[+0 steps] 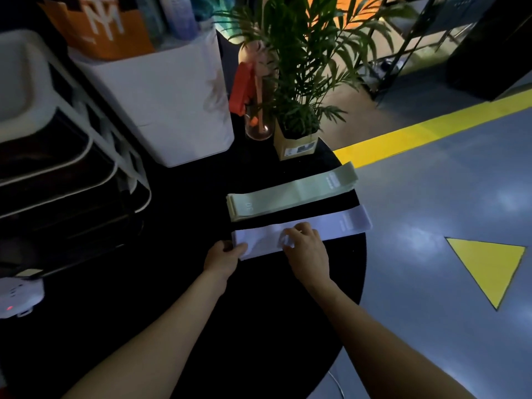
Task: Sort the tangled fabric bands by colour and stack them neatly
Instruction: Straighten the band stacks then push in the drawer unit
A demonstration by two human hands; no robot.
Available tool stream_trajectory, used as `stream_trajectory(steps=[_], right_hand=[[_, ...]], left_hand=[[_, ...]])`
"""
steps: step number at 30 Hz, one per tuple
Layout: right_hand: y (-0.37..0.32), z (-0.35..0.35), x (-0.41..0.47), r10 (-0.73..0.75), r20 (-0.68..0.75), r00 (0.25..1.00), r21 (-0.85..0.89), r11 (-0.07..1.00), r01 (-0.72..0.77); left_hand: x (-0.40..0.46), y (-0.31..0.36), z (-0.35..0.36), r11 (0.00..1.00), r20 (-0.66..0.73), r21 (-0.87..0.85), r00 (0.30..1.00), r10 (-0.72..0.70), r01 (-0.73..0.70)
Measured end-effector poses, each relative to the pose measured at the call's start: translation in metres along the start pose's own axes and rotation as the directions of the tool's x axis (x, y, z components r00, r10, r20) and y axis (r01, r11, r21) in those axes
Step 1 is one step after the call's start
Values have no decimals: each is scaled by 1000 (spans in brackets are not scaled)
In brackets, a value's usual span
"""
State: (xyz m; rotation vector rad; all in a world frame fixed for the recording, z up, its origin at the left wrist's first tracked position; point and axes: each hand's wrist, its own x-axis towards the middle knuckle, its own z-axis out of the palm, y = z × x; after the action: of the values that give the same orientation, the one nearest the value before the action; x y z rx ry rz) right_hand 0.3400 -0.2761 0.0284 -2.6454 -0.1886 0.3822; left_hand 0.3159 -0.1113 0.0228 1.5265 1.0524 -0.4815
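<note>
Dark round table (259, 326): potted plant (299, 82) and white bin (161, 105) crowd behind green bands (290, 194); left hand (221, 259) pinches lilac bands (339, 223), right hand (305, 246) flat on top.

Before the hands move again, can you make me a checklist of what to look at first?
1. Green stack lies flat and lined up on the table: ok.
2. Lilac stack lies flat and straight: ok.
3. Colours kept apart, a dark gap showing between the two stacks: ok.
4. Left hand pinches the lilac stack's near end: ok.
5. Right hand presses flat on the lilac stack: ok.
6. Stacks fully on the table: not ok, their right ends reach or pass its edge.
</note>
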Motion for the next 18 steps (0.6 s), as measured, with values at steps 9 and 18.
stream_trajectory(steps=[9, 18], right_hand=[[-19, -8, -11, 34, 122, 992, 124, 991, -49], [-101, 2, -22, -67, 366, 928, 513, 846, -142]], left_hand=[[-22, -5, -25, 989, 72, -129, 994, 87, -78], [-46, -9, -105, 991, 144, -94, 984, 108, -95]])
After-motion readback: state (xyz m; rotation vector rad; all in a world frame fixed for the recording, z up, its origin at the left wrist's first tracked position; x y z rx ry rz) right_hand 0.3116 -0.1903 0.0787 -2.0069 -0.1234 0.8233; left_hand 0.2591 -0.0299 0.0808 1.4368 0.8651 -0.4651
